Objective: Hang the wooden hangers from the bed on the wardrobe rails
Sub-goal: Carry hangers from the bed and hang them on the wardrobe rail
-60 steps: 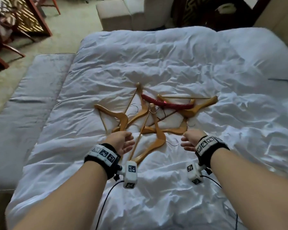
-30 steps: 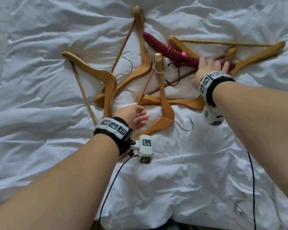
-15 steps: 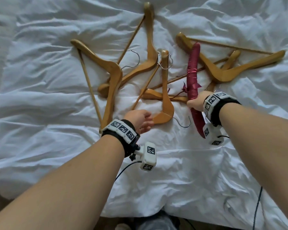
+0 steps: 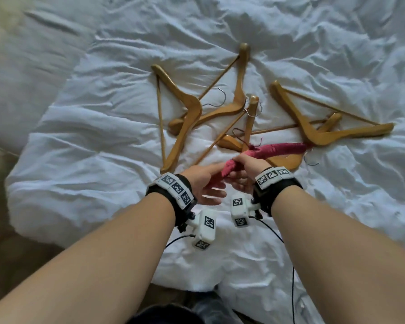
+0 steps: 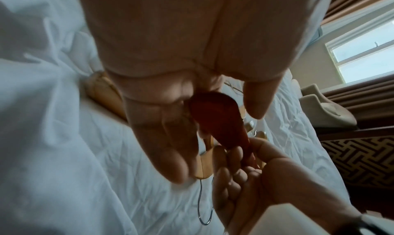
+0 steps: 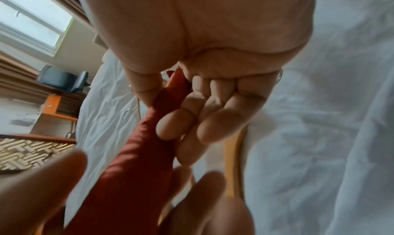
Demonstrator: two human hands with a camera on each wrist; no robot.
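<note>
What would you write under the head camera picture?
Right hand grips a red hanger, left hand open beside it, wooden hangers on the bed.

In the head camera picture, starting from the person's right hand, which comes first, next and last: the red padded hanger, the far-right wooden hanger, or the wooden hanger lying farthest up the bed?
From the right hand:
1. Red padded hanger: gripped in its fingers, stretching to the right.
2. Far-right wooden hanger: up and to the right on the white duvet.
3. Topmost wooden hanger: farthest up the bed, above both hands.
</note>
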